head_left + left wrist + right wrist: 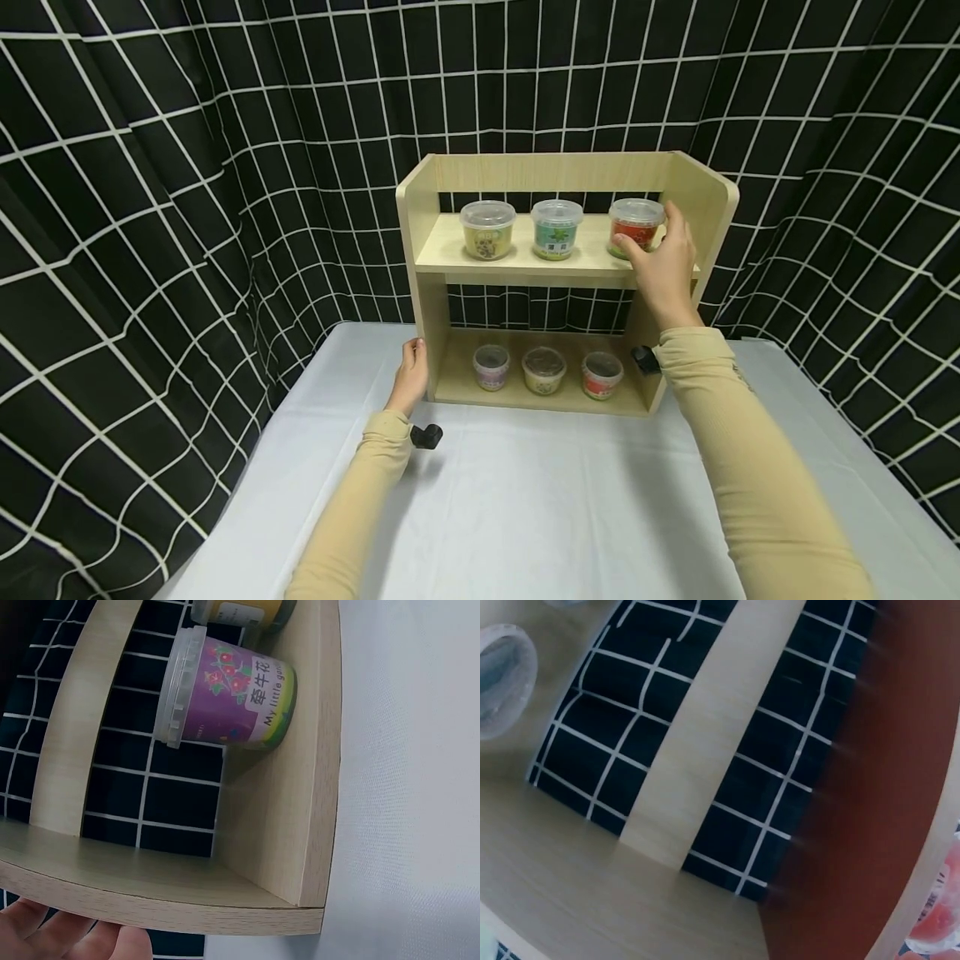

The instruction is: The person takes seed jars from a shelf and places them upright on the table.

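My right hand (666,262) holds a red-labelled plastic tub (636,218) with a clear lid, thumb on its near side and fingers around its right. This tub is at the right end of the upper shelf, and its pinkish side (939,900) shows at the right wrist view's edge. Whether its base touches the shelf, I cannot tell. At the left, my left hand (410,375) rests its fingers against the outside of the wooden shelf unit's (422,292) left panel. Close by inside stands a purple tub (236,694) labelled "My little garden".
A yellow tub (487,231) and a teal tub (557,231) share the upper shelf. Below, a cream tub (543,371) and another red tub (602,375) stand right of the purple one. White cloth covers the table (510,500); black gridded curtains (360,100) surround it.
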